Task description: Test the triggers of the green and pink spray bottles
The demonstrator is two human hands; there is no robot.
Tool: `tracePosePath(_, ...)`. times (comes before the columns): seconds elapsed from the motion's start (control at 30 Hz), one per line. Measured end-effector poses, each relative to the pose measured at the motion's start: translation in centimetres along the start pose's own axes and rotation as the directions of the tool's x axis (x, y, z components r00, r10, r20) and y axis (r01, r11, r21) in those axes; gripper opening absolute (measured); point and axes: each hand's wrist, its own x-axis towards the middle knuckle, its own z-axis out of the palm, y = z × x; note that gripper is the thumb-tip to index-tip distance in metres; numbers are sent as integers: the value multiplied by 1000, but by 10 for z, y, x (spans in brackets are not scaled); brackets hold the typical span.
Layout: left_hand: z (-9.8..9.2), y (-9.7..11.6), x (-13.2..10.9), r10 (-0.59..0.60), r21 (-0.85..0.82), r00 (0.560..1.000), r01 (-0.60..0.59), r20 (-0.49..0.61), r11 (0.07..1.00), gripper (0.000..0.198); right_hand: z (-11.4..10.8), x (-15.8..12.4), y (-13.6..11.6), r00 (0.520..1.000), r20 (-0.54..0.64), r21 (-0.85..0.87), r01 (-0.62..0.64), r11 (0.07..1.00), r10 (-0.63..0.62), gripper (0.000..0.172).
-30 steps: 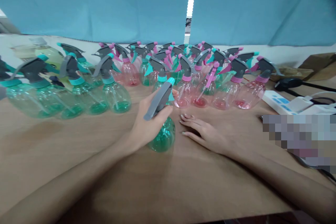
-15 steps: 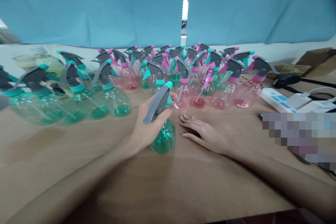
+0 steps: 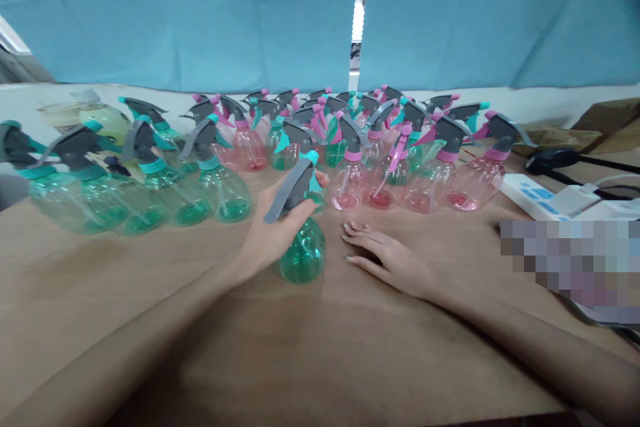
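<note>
1. The left hand (image 3: 270, 237) is closed around the neck of a green spray bottle (image 3: 303, 255), with the fingers wrapped just under the grey trigger head (image 3: 289, 191).
2. This bottle is in the middle of the wooden table (image 3: 150, 327), in front of the person and a little apart from the other bottles. It leans slightly. Its base is down at the table surface, but I cannot tell if it rests there or is a little lifted.
3. The trigger lever points toward the left and downward, and the teal nozzle tip (image 3: 313, 157) is at the top.
4. The right hand (image 3: 387, 259) lies flat on the table just beside the bottle, on its right side. The fingers are stretched out and hold nothing.
5. Behind the hands many more spray bottles stand close together. The green bottles (image 3: 150, 197) are mostly at the left, and the pink bottles (image 3: 385, 183) are mostly at the centre and right.
6. At the right edge a white power strip (image 3: 533, 192) lies on the table, near the last pink bottle.
7. A blue curtain (image 3: 200, 13) hangs behind the table.
</note>
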Motion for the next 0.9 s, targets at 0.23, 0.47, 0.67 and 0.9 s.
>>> tracePosePath(0.23, 1, -3, 1, 4, -41, 1000, -4, -4, 999, 33, 0, 1, 0, 1000, -7, 4, 4, 1000, -4, 44)
tracePosePath(0.47, 1, -5, 1, 30, -42, 1000, -30, 2, 999, 36, 1, 0, 0, 1000, -16, -3, 5, 1000, -5, 45)
tracePosePath(0.67, 2, -5, 1, 49, -38, 999, -48, 8, 998, 39, 2, -1, 0, 1000, -19, 3, -2, 1000, 2, 44)
tracePosePath(0.9, 1, 0, 1, 36, -21, 999, -36, 8, 999, 34, 3, -1, 1, 1000, -20, -1, -2, 1000, 2, 45)
